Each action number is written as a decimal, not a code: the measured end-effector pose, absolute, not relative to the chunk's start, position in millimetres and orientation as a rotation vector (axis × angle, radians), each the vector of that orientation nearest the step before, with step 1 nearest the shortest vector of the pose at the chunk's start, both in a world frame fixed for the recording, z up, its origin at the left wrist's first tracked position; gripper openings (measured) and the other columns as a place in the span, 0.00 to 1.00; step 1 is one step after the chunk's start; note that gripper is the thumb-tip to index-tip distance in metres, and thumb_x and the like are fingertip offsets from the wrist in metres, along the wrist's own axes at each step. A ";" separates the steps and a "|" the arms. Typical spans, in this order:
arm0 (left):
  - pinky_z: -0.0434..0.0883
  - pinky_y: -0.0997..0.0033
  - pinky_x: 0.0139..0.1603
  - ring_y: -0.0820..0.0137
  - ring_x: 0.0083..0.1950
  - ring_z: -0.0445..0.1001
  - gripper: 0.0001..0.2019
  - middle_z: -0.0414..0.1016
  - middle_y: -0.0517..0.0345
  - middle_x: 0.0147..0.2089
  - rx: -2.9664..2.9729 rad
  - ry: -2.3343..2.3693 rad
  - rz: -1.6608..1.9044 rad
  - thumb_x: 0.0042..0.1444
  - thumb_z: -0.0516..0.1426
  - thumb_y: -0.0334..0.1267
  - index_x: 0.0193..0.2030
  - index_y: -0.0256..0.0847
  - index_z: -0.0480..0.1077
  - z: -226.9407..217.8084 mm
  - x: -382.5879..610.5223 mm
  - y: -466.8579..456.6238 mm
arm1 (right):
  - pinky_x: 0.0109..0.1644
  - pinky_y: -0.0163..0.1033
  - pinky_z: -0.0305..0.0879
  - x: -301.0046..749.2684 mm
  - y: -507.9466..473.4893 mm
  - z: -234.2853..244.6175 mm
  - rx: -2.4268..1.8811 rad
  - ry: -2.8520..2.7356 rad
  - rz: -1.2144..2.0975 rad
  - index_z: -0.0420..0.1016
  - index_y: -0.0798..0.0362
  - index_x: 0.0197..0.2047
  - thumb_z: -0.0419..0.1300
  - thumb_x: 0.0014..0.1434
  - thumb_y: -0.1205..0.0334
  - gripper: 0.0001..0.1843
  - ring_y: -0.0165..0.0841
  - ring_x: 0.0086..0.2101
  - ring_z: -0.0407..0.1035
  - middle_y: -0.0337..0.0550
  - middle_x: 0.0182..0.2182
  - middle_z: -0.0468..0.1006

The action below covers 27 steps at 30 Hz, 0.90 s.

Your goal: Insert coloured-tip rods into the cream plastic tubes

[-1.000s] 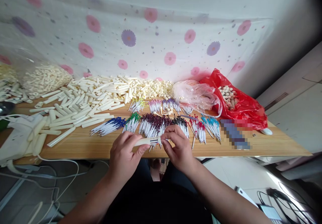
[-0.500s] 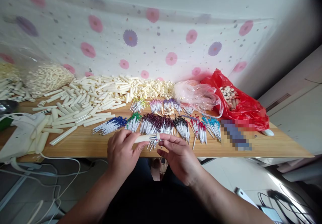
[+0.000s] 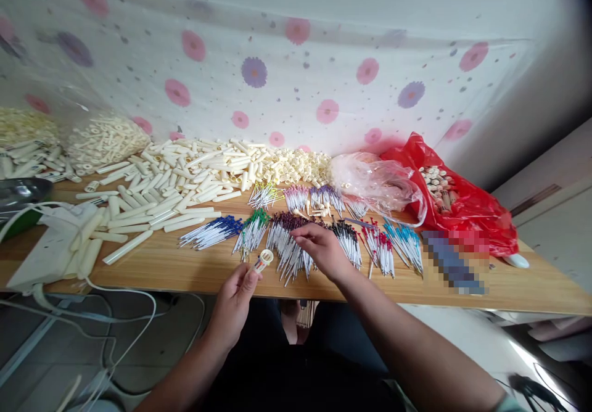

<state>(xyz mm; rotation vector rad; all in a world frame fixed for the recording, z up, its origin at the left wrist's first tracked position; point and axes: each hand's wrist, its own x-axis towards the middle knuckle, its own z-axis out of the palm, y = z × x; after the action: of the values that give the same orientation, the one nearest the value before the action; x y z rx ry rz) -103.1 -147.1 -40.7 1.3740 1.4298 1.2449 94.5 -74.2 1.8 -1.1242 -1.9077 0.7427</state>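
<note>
My left hand (image 3: 235, 292) is closed around a cream plastic tube (image 3: 263, 259), held at the table's front edge with its open round end facing the camera. My right hand (image 3: 321, 247) rests on the heap of dark-tipped thin refills (image 3: 287, 239), fingers bent down into them; whether it grips one is hidden. Other bunches of refills lie alongside: blue-tipped (image 3: 213, 231), green-tipped (image 3: 252, 230), black-tipped (image 3: 348, 239), red-tipped (image 3: 379, 245) and light-blue-tipped (image 3: 406, 240).
A wooden table (image 3: 185, 267) carries a big pile of cream tubes (image 3: 176, 184), small cream rings (image 3: 291, 166), a clear bag (image 3: 374, 181), a red bag of caps (image 3: 457, 205), bagged cream parts (image 3: 104, 140) at far left, and a white cloth with cables (image 3: 46, 245).
My right hand let go of the tube's end and moved forward onto the dark-tipped refills. My left hand turned the tube so its open end points upward. The view shifted slightly left.
</note>
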 end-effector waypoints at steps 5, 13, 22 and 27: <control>0.60 0.75 0.30 0.74 0.27 0.59 0.16 0.60 0.64 0.26 1.280 1.317 1.250 0.53 0.57 0.52 0.29 0.39 0.65 -49.0 -114.0 -154.1 | 0.44 0.38 0.64 53.0 -3.3 2.9 -0.955 -2.391 0.542 0.80 0.54 0.33 0.61 0.54 0.72 0.07 0.34 0.37 0.70 0.45 0.33 0.78; 0.56 0.75 0.26 0.76 0.24 0.55 0.16 0.54 0.67 0.21 1.146 1.359 1.327 0.53 0.58 0.47 0.25 0.40 0.60 -54.4 -133.6 -159.8 | 0.46 0.39 0.61 -8.8 17.6 2.2 -0.680 -2.921 0.250 0.80 0.48 0.39 0.61 0.57 0.68 0.09 0.37 0.43 0.66 0.44 0.42 0.76; 0.62 0.74 0.25 0.74 0.21 0.62 0.13 0.63 0.66 0.20 1.030 1.457 1.391 0.49 0.60 0.47 0.31 0.38 0.67 -40.3 -144.2 -148.0 | 0.42 0.40 0.60 -16.4 19.3 4.6 -0.500 -3.136 -0.109 0.76 0.53 0.36 0.54 0.62 0.67 0.09 0.37 0.42 0.63 0.47 0.40 0.75; 0.65 0.73 0.24 0.72 0.20 0.66 0.17 0.66 0.65 0.19 1.046 1.612 1.330 0.46 0.61 0.50 0.35 0.37 0.70 -32.8 -149.3 -139.5 | 0.41 0.39 0.61 -10.4 18.1 2.1 -0.478 -3.114 -0.225 0.75 0.53 0.37 0.52 0.64 0.66 0.10 0.37 0.42 0.63 0.47 0.41 0.74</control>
<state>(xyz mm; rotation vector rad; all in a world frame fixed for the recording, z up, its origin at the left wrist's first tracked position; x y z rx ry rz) -149.3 -139.5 -32.8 1.0460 1.6117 1.3304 -10.4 18.1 2.1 -0.4776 -3.1145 -0.2253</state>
